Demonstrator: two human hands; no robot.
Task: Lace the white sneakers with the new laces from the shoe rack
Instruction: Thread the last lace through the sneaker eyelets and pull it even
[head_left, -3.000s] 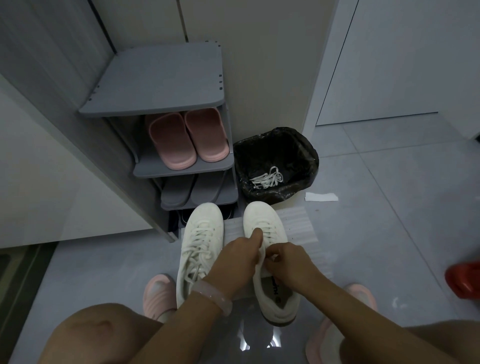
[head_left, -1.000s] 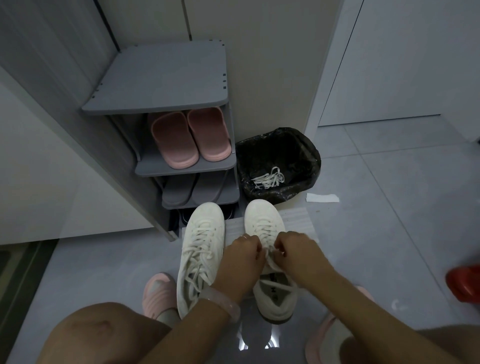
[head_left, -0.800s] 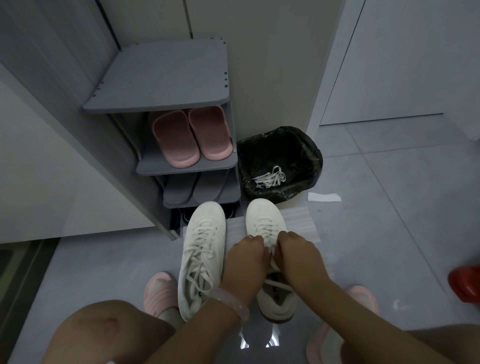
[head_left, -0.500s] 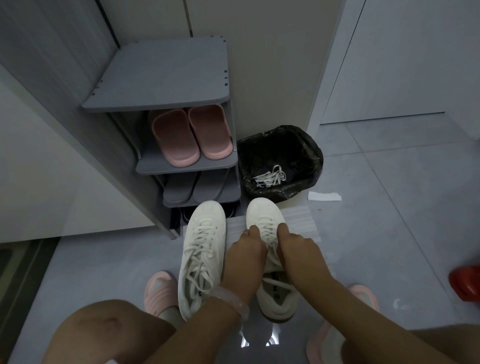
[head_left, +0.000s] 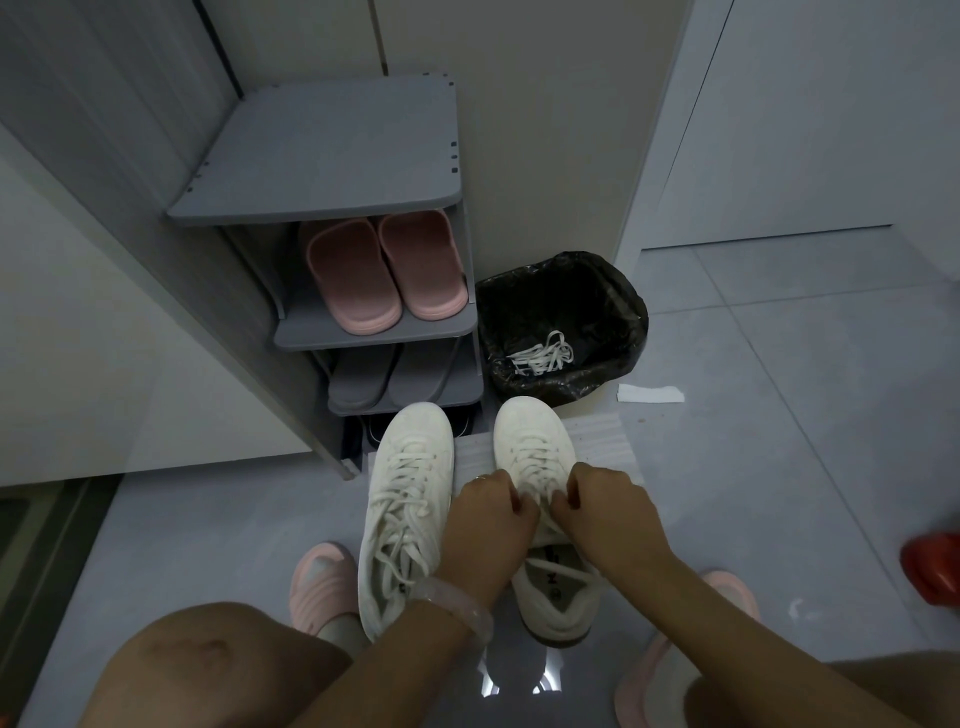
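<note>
Hands (head_left: 493, 525) now curled tighter on lace (head_left: 535, 493).

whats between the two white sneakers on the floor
In the head view, a strip of white ribbed mat shows between the left sneaker and right sneaker.

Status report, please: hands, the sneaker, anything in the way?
Left hand and right hand both pinch the lace on the right sneaker. Left sneaker laced. Nothing blocks.
</note>
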